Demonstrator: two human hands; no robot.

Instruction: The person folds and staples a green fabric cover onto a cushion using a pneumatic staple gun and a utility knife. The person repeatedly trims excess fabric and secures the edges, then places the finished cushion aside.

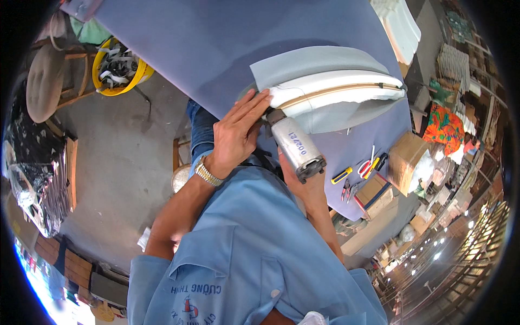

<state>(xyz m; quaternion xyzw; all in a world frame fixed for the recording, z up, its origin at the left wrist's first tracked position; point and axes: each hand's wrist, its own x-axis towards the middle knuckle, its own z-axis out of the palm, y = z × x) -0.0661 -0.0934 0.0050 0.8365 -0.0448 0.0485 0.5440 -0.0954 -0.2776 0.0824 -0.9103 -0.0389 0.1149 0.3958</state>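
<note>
A curved, padded chair part [336,82] lies on the table, with white padding, a bare wooden strip along its edge and grey fabric [319,58] spread out on both sides. My left hand [236,129] rests on its near left end, fingers stretched out and laid against the fabric and padding; the thumb is partly hidden. My right hand [295,176] is closed around a silver staple gun [295,142], whose body covers most of the fingers. The gun's dark nose is close to that same end of the part, beside my left fingertips; whether it touches cannot be seen.
Right of the chair part, a yellow-handled tool [342,175], scissors [364,168] and pliers [346,189] lie on the blue-grey table [184,38]. Cardboard boxes [403,157] stand at its right edge. A yellow bucket of scraps [142,73] and a chair [46,84] are at left.
</note>
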